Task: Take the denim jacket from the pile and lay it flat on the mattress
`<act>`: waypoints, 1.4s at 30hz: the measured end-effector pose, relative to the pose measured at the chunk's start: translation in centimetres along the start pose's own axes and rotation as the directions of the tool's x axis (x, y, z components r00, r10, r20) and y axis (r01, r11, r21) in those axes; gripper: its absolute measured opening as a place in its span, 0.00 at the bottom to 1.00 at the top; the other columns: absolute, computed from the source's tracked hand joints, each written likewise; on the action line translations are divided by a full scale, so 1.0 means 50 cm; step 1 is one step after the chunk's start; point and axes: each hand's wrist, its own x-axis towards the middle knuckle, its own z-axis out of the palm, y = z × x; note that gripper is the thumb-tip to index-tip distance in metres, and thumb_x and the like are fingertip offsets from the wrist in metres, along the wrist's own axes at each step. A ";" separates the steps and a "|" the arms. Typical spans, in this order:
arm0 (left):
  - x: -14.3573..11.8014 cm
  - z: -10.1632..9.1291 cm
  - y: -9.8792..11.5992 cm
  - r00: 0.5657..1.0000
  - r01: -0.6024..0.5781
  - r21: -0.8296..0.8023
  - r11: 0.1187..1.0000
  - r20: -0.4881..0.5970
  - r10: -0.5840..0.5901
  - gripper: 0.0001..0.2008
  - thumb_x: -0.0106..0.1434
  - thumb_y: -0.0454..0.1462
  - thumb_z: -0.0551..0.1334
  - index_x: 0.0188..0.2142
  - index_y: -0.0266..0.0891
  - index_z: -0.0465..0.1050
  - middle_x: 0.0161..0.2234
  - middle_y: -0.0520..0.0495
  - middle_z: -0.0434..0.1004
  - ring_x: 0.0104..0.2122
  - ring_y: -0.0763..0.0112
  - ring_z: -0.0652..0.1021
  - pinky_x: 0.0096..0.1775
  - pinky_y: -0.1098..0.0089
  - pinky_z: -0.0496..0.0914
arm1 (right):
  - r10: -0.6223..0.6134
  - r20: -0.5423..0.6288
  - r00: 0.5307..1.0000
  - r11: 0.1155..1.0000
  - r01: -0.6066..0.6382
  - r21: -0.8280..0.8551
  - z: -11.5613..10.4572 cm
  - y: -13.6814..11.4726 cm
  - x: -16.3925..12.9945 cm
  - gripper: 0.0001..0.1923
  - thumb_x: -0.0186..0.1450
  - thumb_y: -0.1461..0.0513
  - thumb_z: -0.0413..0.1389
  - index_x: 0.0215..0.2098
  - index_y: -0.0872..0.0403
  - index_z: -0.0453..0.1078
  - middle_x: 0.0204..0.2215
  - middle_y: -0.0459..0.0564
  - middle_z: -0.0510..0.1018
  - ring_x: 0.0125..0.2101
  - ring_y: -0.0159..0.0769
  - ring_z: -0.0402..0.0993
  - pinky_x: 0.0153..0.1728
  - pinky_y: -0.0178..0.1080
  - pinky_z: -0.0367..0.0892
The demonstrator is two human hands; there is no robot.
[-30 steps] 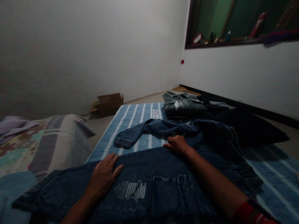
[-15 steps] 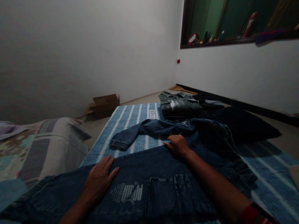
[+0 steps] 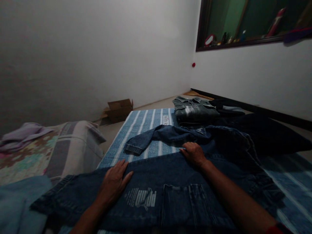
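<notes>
On a blue-and-white striped mattress in a dim, white-walled room, a dark denim jacket lies spread flat beneath both of a person's bare hands, its body running crosswise in front of them and one long sleeve trailing off beyond its far edge, cuff toward the wall side of the jacket. Pressed palm-down on the jacket's near-left part, just left of a pale printed logo, the left hand has its fingers spread and stretched out, gripping nothing. Farther along the jacket's upper edge, close to where the sleeve branches off, the right hand rests with fingers loosely curled over the cloth; whether it pinches the edge or merely lies on it cannot be told in the low light. Of the two, the right hand is the nearer to the sleeve, which starts just beyond its knuckles, while the left sits well short of the cuff. Beyond the jacket, at the far end of the mattress, a folded grey-green shirt sits next to a dark cushion. Left of the jacket lies a patchwork quilt, and past it, against the wall, a cardboard box stands open on the floor.
</notes>
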 end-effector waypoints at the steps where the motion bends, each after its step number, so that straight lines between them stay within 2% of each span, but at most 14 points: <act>1: -0.001 0.000 0.001 1.000 0.002 -0.005 1.000 -0.002 -0.002 0.25 0.63 0.47 0.51 0.54 0.36 0.68 0.59 0.37 0.66 0.59 0.54 0.66 0.57 0.54 0.62 | -0.003 -0.003 1.000 1.000 0.003 -0.001 0.000 0.000 -0.001 0.14 0.69 0.55 0.49 0.34 0.55 0.71 0.31 0.51 0.76 0.33 0.36 0.69 0.33 0.37 0.52; 15: -0.018 0.007 0.014 0.999 0.035 -0.077 0.996 0.007 -0.034 0.27 0.66 0.48 0.50 0.57 0.33 0.65 0.61 0.36 0.63 0.62 0.56 0.62 0.60 0.53 0.56 | -0.030 -0.028 0.999 1.000 0.029 -0.005 0.015 0.010 -0.015 0.15 0.69 0.56 0.47 0.34 0.55 0.71 0.31 0.51 0.76 0.33 0.37 0.70 0.33 0.36 0.54; 26: -0.037 0.002 0.037 0.997 0.076 -0.149 0.986 0.005 -0.076 0.23 0.66 0.45 0.55 0.57 0.35 0.64 0.60 0.36 0.64 0.61 0.57 0.62 0.60 0.52 0.55 | -0.110 -0.105 0.988 0.994 0.110 0.000 0.042 0.036 -0.036 0.15 0.68 0.55 0.48 0.31 0.53 0.70 0.27 0.48 0.74 0.30 0.37 0.70 0.31 0.37 0.57; 34: -0.045 -0.005 0.039 0.991 0.132 -0.175 0.976 0.030 -0.129 0.24 0.66 0.44 0.55 0.57 0.35 0.63 0.61 0.35 0.62 0.62 0.56 0.62 0.60 0.51 0.54 | -0.121 -0.098 0.988 0.993 0.120 -0.016 0.045 0.044 -0.039 0.16 0.68 0.54 0.46 0.32 0.52 0.71 0.29 0.49 0.75 0.29 0.36 0.70 0.29 0.37 0.57; 42: -0.046 -0.008 0.043 0.992 0.125 -0.185 0.975 0.015 -0.124 0.23 0.65 0.43 0.56 0.57 0.35 0.63 0.60 0.35 0.63 0.61 0.56 0.62 0.60 0.51 0.55 | -0.104 -0.086 0.991 0.995 0.103 -0.019 0.045 0.043 -0.039 0.15 0.68 0.54 0.47 0.32 0.52 0.71 0.28 0.49 0.74 0.29 0.36 0.70 0.28 0.36 0.57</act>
